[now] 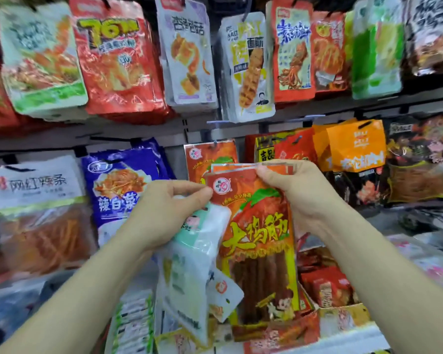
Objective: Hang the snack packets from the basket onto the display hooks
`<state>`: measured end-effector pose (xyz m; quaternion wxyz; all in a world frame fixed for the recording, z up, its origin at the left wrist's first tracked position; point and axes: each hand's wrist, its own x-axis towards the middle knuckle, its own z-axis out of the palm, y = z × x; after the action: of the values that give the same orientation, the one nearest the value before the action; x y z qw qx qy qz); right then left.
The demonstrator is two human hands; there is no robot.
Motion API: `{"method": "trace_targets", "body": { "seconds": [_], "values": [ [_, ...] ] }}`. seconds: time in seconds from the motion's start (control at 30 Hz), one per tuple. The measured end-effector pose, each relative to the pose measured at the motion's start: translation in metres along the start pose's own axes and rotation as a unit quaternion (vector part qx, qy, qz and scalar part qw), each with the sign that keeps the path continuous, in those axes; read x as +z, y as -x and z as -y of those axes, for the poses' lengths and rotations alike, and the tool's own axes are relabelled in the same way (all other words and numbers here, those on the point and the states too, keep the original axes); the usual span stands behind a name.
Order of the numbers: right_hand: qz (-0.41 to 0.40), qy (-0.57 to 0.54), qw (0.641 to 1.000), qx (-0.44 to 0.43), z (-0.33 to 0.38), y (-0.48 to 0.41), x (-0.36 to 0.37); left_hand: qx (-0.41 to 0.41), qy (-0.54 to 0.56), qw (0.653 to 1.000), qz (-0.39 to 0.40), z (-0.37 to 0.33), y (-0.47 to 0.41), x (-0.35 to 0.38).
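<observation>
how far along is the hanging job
Done: a matching orange packet hangs on its hook. In hand: right hand and left hand pinch the top of the orange packets, not yet hooked. Left: those, plus the white and mint packets in the left hand. Basket not in view.

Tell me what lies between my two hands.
Head view: the top edge of the orange-red snack packets spans the gap, left hand pinching one corner, right hand the other.

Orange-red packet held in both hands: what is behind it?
A matching packet hangs behind the orange-red packet; only its top shows. The right hand pinches further packet edges behind the top. The rest is covered.
</observation>
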<state>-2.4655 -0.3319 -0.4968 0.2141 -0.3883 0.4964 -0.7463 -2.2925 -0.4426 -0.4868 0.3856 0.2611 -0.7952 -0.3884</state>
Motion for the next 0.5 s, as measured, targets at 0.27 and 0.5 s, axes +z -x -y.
{"method": "trace_targets", "body": {
  "seconds": [0.27, 0.5],
  "values": [
    [0.001, 0.11, 0.99, -0.083, -0.002, -0.007, 0.027, 0.021, -0.132, 0.991, -0.031, 0.004, -0.02, -0.006],
    [0.074, 0.09, 0.993, -0.005, 0.008, -0.044, 0.034, 0.105, -0.281, 0.945, -0.13, -0.001, -0.031, -0.024]
  ]
}}
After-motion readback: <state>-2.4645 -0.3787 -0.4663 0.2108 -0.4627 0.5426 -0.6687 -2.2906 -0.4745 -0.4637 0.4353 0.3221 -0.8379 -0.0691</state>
